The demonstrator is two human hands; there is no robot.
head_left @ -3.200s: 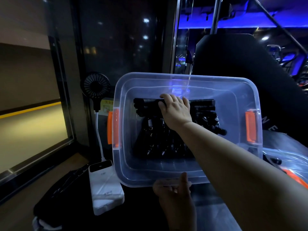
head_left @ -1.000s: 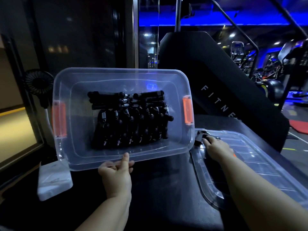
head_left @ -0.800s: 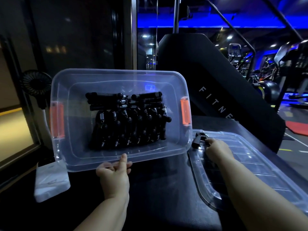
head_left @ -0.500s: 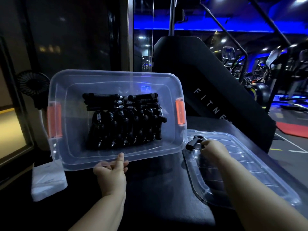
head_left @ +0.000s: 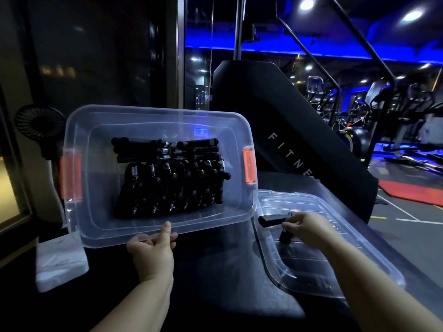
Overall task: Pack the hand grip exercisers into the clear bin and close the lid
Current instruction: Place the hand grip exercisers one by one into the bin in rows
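The clear bin point(head_left: 79, 226) with orange side latches is tilted up toward me, its opening facing the camera. My left hand point(head_left: 153, 252) grips its near rim. Inside lie several black hand grip exercisers point(head_left: 167, 178) with metal springs, stacked in rows. The clear lid point(head_left: 335, 279) lies flat on the dark surface to the right of the bin. Over the lid's near-left part my right hand point(head_left: 309, 228) is shut on one black exerciser point(head_left: 272, 220), whose handle points left toward the bin.
A white power bank point(head_left: 60, 262) lies at the left beside the bin, and a small black fan point(head_left: 39, 123) stands behind it. A black padded machine panel point(head_left: 299, 140) rises behind the bin and lid. Gym machines fill the far right.
My right hand left the bin, reached to the lid, closed on the last loose exerciser there and has lifted it slightly. The left hand keeps holding the tilted bin.
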